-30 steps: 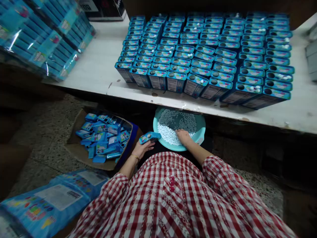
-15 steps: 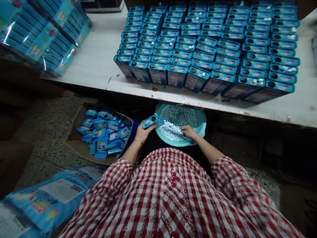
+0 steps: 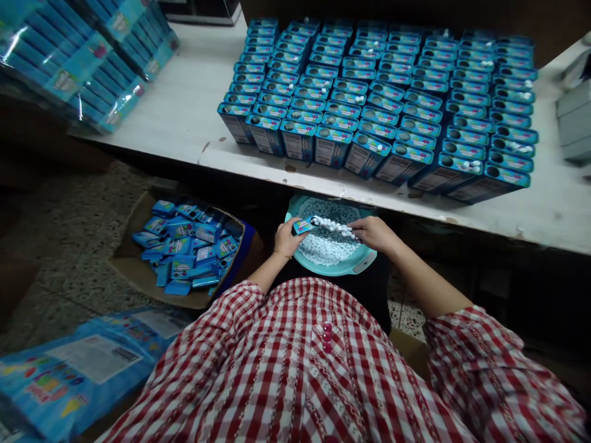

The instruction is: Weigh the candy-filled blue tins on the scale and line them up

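My left hand [image 3: 285,237] grips a small blue box [image 3: 303,226] above a teal basin [image 3: 364,261] of small white candies [image 3: 325,249]. My right hand [image 3: 375,232] is cupped around a handful of the white candies, which spill in a line from its fingers to the box's open end. Both hands hover over the basin, just under the front edge of the white table [image 3: 184,117]. On that table stand several rows of the same blue boxes [image 3: 378,98], upright with round holes on top.
A cardboard carton [image 3: 138,274] of loose blue boxes [image 3: 187,246] sits on the floor at my left. Shrink-wrapped blue packs [image 3: 78,55] lie at the table's far left. A blue printed bag [image 3: 78,366] lies by my left knee. A grey block [image 3: 575,120] sits at the table's right.
My right hand has lifted out of the basin with candies and come to the box's mouth. My left hand has turned the box toward it.
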Motion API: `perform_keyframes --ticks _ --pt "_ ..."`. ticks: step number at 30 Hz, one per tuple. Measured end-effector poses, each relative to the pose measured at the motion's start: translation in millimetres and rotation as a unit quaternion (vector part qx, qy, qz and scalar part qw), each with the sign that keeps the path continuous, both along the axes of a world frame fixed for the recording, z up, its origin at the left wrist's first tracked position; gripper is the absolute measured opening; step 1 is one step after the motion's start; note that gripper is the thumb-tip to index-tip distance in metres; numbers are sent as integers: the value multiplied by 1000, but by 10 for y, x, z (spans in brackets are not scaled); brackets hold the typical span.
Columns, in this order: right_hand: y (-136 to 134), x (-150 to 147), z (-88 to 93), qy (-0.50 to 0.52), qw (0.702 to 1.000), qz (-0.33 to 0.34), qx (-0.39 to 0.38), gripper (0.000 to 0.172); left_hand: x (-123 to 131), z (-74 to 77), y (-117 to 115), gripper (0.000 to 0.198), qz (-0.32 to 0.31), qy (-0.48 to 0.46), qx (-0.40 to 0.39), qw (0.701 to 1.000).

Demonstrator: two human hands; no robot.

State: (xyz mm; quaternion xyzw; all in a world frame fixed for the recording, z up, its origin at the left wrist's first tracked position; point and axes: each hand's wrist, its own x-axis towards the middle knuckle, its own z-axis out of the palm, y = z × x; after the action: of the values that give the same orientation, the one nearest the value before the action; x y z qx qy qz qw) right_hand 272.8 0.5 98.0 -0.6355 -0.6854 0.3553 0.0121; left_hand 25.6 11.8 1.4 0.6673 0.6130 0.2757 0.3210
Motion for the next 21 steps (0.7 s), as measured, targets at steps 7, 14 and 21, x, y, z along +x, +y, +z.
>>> perform_keyframes --ticks 7,14,21 --pt "181 -414 419 -233 964 125 -21 36 65 71 -38 38 -23 77 -4 997" --pt "136 -413 545 -256 958 130 -11 35 48 44 0 38 -11 75 -12 997" --pt "-72 34 -392 -207 978 -18 -18 38 -203 -68 13 42 56 -54 3 997"
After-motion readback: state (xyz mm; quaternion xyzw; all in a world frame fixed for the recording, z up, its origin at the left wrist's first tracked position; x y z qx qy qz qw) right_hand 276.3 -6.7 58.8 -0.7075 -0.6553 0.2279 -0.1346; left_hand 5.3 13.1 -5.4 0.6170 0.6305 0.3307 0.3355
